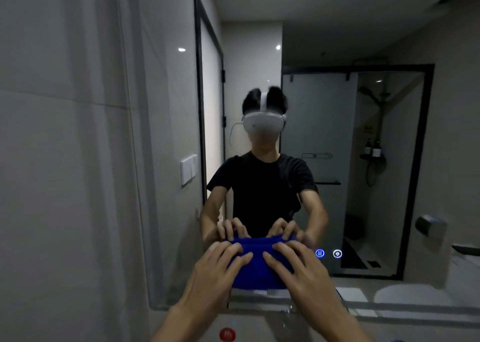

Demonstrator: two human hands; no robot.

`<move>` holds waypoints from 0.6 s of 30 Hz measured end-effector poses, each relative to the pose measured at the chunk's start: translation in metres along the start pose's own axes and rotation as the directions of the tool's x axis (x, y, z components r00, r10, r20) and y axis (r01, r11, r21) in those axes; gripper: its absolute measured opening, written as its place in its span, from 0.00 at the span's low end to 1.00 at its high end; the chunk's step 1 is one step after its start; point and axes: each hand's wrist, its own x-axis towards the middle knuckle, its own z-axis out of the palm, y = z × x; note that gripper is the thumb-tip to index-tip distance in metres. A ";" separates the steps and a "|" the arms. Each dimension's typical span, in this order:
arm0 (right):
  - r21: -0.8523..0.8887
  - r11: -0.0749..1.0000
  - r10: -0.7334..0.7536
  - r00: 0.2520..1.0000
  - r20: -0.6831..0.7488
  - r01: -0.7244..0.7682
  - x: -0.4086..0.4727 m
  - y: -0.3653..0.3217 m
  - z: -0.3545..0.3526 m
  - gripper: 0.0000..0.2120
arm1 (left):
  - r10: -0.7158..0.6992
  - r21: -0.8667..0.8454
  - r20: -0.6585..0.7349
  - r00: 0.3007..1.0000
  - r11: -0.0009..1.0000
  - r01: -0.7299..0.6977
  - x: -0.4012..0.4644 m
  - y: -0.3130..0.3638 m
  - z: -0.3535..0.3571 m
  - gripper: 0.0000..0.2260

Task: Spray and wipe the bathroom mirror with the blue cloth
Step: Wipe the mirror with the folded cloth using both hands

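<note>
The bathroom mirror fills most of the view and reflects a person in a black shirt. A blue cloth is pressed flat against the lower middle of the glass. My left hand lies on the cloth's left half with fingers spread. My right hand lies on its right half, fingers spread too. Both palms hold the cloth against the mirror, and the reflected fingers meet it just above. No spray bottle is visible.
Two lit touch icons glow on the mirror right of the cloth. The mirror's bottom edge runs just under my hands. A red round cap sits below on the counter. A tiled wall stands to the left.
</note>
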 end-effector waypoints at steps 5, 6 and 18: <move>-0.150 0.988 -0.053 0.989 -0.135 0.033 0.080 0.041 -0.041 0.18 | 0.045 0.069 -0.088 0.995 0.997 -0.039 0.075 -0.040 -0.034 0.17; -0.181 0.983 -0.070 0.986 -0.154 0.041 0.097 0.051 -0.050 0.18 | 0.054 0.085 -0.103 0.993 0.995 -0.046 0.093 -0.048 -0.043 0.17; -0.557 0.830 -0.182 0.942 -0.280 -0.005 0.281 0.138 -0.143 0.22 | 0.072 0.276 -0.240 0.968 0.961 -0.003 0.280 -0.109 -0.145 0.23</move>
